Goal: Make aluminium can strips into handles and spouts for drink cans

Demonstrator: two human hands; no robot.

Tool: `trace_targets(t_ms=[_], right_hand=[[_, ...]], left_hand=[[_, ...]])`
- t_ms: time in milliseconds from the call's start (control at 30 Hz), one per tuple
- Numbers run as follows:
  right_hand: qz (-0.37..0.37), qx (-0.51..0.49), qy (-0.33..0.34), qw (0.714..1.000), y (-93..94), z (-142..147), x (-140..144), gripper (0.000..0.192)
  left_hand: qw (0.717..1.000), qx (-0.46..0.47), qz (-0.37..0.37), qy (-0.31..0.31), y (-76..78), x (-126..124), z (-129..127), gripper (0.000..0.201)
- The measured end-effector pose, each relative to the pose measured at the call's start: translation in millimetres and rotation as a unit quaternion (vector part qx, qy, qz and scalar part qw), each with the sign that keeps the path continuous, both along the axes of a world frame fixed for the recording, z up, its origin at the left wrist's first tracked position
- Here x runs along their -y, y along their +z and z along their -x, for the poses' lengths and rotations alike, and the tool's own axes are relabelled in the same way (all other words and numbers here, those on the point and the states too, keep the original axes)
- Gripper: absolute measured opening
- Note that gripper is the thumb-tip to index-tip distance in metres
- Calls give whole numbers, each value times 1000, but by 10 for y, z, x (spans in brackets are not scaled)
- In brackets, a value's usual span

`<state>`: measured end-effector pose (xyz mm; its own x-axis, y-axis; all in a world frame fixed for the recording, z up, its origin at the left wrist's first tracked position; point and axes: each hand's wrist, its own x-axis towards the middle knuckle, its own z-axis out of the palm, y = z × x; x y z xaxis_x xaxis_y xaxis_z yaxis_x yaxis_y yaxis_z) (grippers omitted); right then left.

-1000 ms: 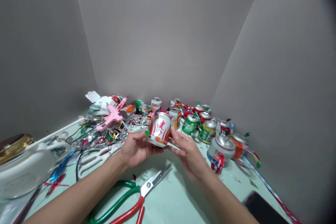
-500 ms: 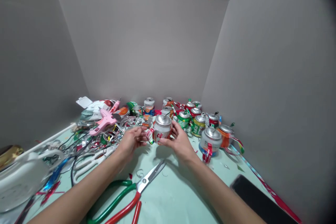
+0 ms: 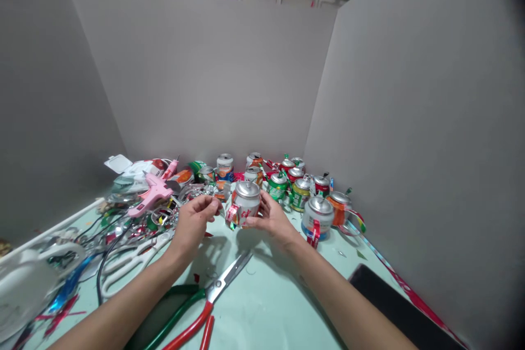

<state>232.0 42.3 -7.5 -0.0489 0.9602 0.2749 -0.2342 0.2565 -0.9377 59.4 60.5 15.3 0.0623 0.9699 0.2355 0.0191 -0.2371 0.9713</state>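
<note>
1. Two bare hands meet over a pale green table [image 3: 270, 306], at its middle.
2. Right hand [image 3: 273, 220] cups a short silver can [image 3: 245, 205] from its right side; fingers curl around the can wall, thumb toward the viewer. Can stands upright, domed top up, red and green strip curling at its lower left.
3. Whether the can rests on the table or is lifted just off it cannot be told.
4. Left hand [image 3: 192, 224] sits just left of the can, fingers bent, thumb and fingertips drawn together near the curled strip. Whether they pinch anything cannot be told; the spot is too small.
5. Behind the can: a cluster of similar cans [image 3: 287, 180], green, red and silver, upright near the back wall.
6. Right of the hands: one larger silver can with a red strip [image 3: 318, 216], apart from the held can.
7. Left of the hands: pink glue gun [image 3: 151, 196] on a heap of metal scraps [image 3: 164, 213] and cables.
8. Near the viewer: scissors [image 3: 223, 279] with blades toward the hands, and pliers with green and red handles [image 3: 184, 322].
9. Dark flat object [image 3: 385, 306] lies at lower right.
</note>
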Motion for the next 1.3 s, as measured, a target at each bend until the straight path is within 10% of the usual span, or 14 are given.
trace_targets(t_ms=[300,800,1033,1300], right_hand=[[19,-62,175,982,42,-82,117,63],[44,-141,20,989,-22,-288,30,49],[6,-11,-67,998,-233,-228,-154,61],[-4,57,-182,982,-717,-179,-389,69]], left_hand=[[972,-177,-86,129,49,-83,164,20],[755,-530,-223,316,349,-236,574,27],[801,-536,-143,227,364,-247,537,21],[773,-602,-122,156,150,-385,469,20]])
